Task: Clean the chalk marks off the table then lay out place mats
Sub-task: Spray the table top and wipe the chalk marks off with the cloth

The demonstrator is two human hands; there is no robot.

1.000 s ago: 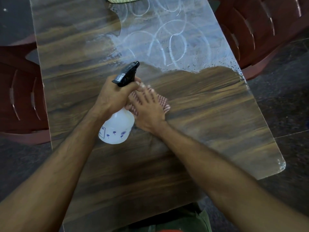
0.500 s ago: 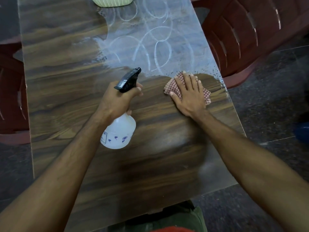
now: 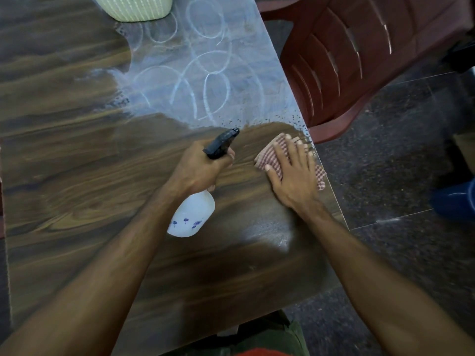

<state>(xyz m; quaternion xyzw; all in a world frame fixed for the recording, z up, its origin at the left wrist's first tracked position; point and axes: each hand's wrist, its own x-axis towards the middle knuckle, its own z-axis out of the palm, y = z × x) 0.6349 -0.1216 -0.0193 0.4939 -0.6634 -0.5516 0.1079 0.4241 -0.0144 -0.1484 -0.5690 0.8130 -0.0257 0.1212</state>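
Checked cloth (image 3: 270,160) has shifted to worktop (image 3: 77,155) right edge under flat, spread right hand (image 3: 293,176), near chalk marks (image 3: 200,80) beyond; left hand (image 3: 198,170) grips spray bottle (image 3: 191,217).

Bare table (image 3: 77,155) left; basket (image 3: 138,9) far end; chair (image 3: 359,60) right.

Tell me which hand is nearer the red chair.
Right. The right hand presses the cloth at the table edge beside the red chair; the left hand grips the spray bottle farther inward.
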